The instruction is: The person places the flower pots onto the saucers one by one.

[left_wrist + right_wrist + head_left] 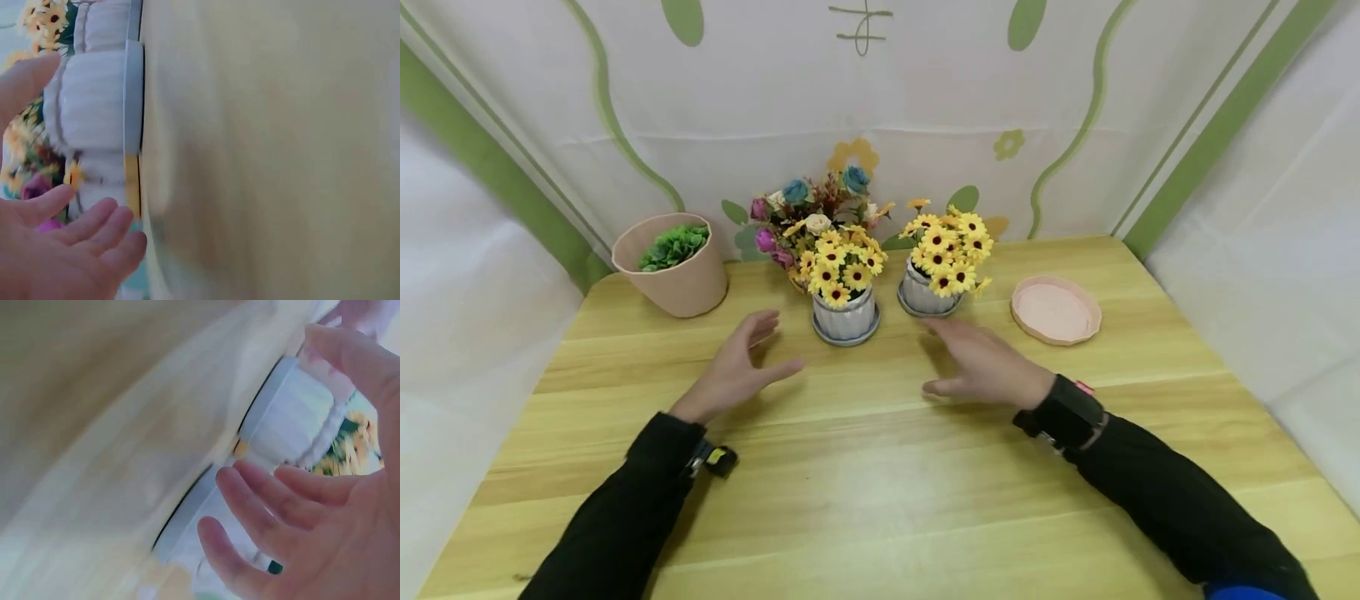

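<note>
Both hands hover with relaxed, spread fingers and hold nothing. The left hand [735, 367] is just left of the near sunflower pot [846, 317] on the tabletop [880, 483]. The right hand [981, 365] is just in front of the second sunflower pot [922, 293].

Both wrist views blurred
</note>
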The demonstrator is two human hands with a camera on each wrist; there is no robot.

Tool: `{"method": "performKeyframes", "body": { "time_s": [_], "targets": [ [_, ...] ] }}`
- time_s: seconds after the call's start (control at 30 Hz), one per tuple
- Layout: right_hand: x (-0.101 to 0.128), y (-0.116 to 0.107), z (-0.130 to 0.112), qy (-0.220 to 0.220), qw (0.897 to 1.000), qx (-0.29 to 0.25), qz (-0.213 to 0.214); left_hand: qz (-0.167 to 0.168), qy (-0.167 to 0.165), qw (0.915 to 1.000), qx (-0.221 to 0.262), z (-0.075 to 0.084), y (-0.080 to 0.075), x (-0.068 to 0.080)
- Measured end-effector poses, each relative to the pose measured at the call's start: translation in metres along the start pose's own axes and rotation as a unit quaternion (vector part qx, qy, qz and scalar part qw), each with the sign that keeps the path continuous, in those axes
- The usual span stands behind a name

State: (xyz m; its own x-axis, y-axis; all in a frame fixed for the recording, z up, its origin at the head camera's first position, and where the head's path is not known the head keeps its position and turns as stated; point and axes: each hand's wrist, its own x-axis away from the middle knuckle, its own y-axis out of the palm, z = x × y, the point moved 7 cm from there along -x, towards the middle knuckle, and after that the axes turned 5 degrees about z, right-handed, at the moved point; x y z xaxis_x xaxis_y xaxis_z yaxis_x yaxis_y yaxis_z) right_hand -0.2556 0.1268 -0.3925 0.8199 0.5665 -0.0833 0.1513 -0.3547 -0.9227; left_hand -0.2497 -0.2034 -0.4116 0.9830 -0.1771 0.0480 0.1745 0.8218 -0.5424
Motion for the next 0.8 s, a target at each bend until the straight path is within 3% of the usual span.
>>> {"method": "performKeyframes", "body": {
  "time_s": [0.23,0.37,0.47,0.57,0.7,0.8],
  "targets": [
    [0.038,-0.050,0.047,0.055,0.996,0.026,0.072,0.088,-0.006,0.9959,-0.023,-0.023,-0.069,0.036],
    [0.048,-0.074,0.087,0.123,0.986,0.048,0.099,0.147,-0.046,0.9873,-0.039,-0.037,-0.110,0.042],
    [0.051,-0.082,0.118,0.182,0.978,0.055,0.087,0.189,-0.078,0.9784,-0.033,-0.045,-0.135,0.038],
    [0.052,-0.080,0.144,0.227,0.971,0.050,0.058,0.212,-0.097,0.9715,-0.042,-0.051,-0.149,0.026],
    [0.054,-0.068,0.169,0.259,0.965,0.034,0.014,0.215,-0.113,0.9674,-0.073,-0.060,-0.154,0.008],
    [0.052,-0.057,0.180,0.263,0.965,0.017,-0.001,0.217,-0.120,0.9663,-0.070,-0.067,-0.152,-0.005]
  ]
}}
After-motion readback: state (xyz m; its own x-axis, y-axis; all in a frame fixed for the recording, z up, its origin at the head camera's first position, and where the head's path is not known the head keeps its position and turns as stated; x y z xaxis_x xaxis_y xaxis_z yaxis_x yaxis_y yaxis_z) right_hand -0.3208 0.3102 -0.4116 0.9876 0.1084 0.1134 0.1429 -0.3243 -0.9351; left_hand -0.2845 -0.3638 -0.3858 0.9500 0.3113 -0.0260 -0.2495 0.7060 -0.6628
